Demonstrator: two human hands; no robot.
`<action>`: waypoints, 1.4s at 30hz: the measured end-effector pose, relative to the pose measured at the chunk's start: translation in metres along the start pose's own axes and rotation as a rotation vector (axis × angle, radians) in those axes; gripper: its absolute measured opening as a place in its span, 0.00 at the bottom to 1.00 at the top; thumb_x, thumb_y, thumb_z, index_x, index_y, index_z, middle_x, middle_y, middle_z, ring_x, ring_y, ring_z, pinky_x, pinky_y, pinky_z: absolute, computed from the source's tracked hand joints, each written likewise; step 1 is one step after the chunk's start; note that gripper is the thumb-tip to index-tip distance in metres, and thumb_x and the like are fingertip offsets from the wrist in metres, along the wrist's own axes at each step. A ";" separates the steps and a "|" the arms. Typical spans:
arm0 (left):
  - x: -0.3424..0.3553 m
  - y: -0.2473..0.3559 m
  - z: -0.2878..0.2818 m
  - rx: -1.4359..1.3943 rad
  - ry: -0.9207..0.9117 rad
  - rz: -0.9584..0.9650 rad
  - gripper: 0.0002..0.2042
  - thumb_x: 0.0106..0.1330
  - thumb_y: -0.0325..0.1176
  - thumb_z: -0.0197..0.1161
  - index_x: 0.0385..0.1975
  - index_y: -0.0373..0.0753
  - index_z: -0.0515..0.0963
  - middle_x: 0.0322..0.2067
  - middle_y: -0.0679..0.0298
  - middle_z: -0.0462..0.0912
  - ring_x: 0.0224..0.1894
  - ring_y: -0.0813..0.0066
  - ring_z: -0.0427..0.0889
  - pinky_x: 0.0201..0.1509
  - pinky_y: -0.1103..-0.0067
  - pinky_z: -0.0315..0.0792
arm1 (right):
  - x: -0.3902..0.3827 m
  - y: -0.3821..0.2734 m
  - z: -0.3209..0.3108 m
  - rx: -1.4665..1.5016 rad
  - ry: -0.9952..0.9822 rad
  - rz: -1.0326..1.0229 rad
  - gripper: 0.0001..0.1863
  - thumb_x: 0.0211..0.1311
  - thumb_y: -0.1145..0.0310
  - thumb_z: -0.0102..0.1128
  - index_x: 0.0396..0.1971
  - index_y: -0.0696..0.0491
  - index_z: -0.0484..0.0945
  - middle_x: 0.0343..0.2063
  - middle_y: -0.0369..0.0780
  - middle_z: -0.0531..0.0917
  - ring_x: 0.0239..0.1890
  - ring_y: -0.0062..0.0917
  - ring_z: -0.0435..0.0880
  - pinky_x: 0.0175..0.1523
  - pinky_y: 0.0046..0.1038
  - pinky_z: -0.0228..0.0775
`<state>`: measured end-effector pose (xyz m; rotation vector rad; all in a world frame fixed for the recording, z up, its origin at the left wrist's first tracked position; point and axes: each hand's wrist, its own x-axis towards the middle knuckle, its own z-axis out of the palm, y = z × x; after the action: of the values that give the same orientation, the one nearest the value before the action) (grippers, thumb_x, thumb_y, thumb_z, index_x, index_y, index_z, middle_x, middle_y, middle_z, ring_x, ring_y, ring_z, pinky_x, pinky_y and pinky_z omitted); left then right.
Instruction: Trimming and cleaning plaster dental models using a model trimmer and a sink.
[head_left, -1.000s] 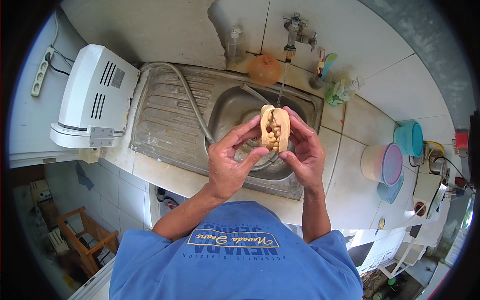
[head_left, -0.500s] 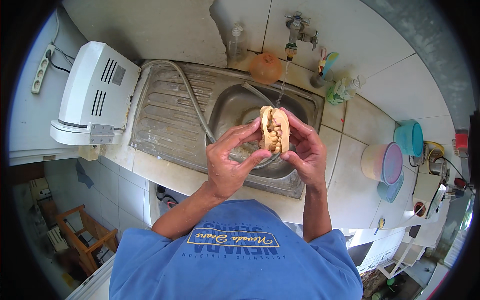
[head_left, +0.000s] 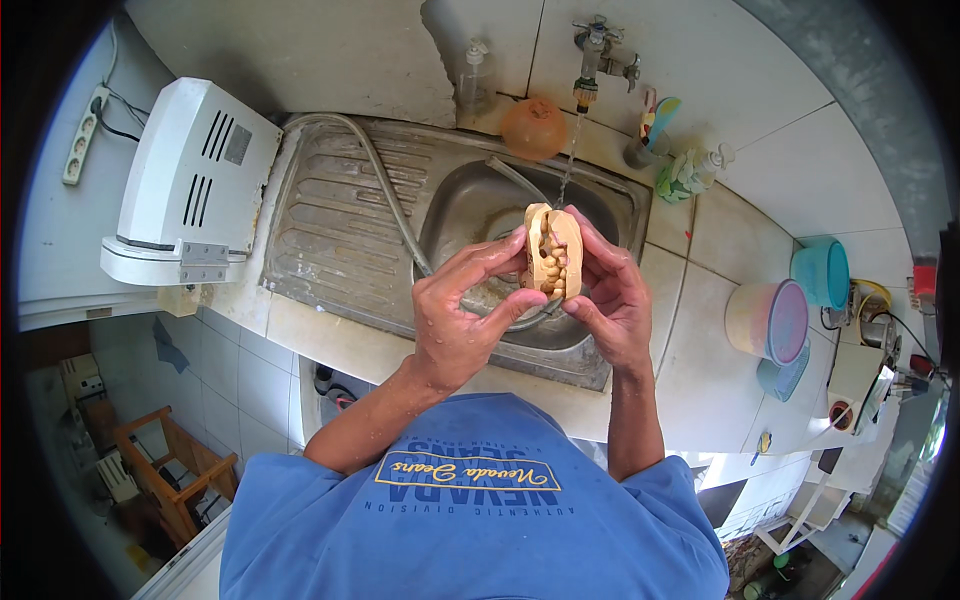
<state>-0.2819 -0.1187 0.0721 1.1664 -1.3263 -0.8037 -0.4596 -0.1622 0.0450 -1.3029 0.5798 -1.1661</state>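
Grip: both our hands are closed around a tan dental cast [head_left: 552, 252], held on edge above the sink basin [head_left: 470, 205].
Left hand [head_left: 462, 322]: we press the thumb against the near left edge of the cast; the fingers curl over its far left side.
Right hand [head_left: 612, 295]: we cup the right side of the cast, fingers wrapped behind it, thumb at its near edge.
Cast: two tan halves are closed together, with rows of moulded teeth showing between them.
Tap [head_left: 598, 50]: we see it mounted on the far wall; a thin stream of water falls just behind the cast.
Hose [head_left: 385, 190]: it runs grey across the ribbed drainboard [head_left: 330, 225] into the basin.
Orange bowl [head_left: 533, 128]: it sits upturned on the far rim of the sink.
White appliance [head_left: 190, 190]: it stands left of the drainboard.
Right counter: a pink-lidded tub [head_left: 765, 320] and a teal container [head_left: 822, 273] stand well apart from our hands.
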 end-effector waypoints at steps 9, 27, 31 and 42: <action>0.004 0.011 0.001 0.145 -0.043 0.048 0.27 0.51 0.26 0.74 0.54 0.34 0.75 0.47 0.52 0.82 0.45 0.67 0.84 0.48 0.75 0.79 | 0.002 -0.002 0.004 0.005 0.057 0.027 0.34 0.58 0.63 0.67 0.63 0.57 0.65 0.65 0.48 0.63 0.65 0.35 0.67 0.67 0.36 0.63; 0.012 0.008 -0.007 -0.316 -0.075 -0.533 0.22 0.62 0.27 0.66 0.56 0.30 0.72 0.34 0.57 0.85 0.35 0.82 0.82 0.41 0.85 0.79 | -0.001 -0.012 0.003 -0.201 -0.017 0.282 0.29 0.68 0.55 0.54 0.65 0.52 0.66 0.58 0.44 0.75 0.56 0.24 0.74 0.60 0.26 0.64; 0.010 0.010 -0.007 -0.321 -0.067 -0.516 0.22 0.62 0.27 0.66 0.56 0.29 0.71 0.34 0.56 0.85 0.36 0.81 0.83 0.41 0.85 0.79 | 0.002 -0.014 0.004 -0.223 -0.023 0.283 0.30 0.68 0.51 0.53 0.65 0.51 0.66 0.57 0.44 0.76 0.55 0.24 0.75 0.58 0.27 0.66; 0.018 -0.053 0.010 -0.146 -0.097 -0.551 0.19 0.66 0.32 0.64 0.52 0.28 0.72 0.34 0.53 0.86 0.35 0.78 0.85 0.38 0.84 0.79 | 0.016 0.016 0.005 -0.777 0.032 0.183 0.35 0.51 0.55 0.70 0.56 0.57 0.69 0.46 0.49 0.81 0.48 0.43 0.81 0.52 0.32 0.73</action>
<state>-0.2802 -0.1522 0.0261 1.4081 -1.0059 -1.3442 -0.4435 -0.1765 0.0352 -1.8275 1.2253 -0.8259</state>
